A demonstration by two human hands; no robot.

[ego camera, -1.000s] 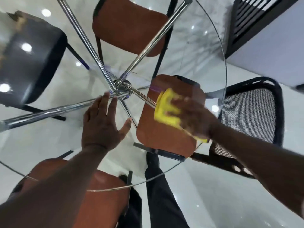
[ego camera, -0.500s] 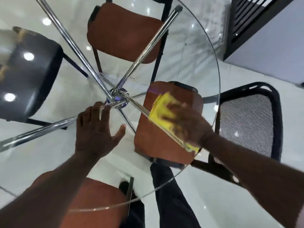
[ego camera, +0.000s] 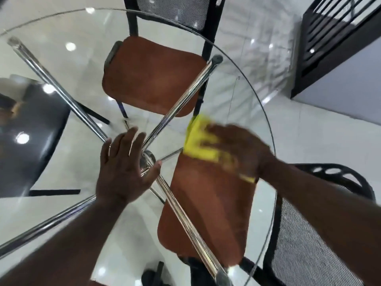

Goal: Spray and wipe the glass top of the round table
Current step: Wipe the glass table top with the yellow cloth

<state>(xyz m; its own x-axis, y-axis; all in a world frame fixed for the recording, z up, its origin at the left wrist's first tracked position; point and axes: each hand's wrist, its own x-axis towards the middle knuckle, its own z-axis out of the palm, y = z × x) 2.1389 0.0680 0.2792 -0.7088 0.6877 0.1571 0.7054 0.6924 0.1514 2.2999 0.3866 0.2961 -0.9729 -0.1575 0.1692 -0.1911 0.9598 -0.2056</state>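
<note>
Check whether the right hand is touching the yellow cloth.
Touching. The head view shows the right hand pressed flat over the yellow cloth, its fingers overlapping the fabric on the glass top.

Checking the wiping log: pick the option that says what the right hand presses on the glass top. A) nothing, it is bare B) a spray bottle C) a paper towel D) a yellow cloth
D: the right hand lies over a yellow cloth on the glass top, while the left hand rests flat and empty near the centre.
</note>
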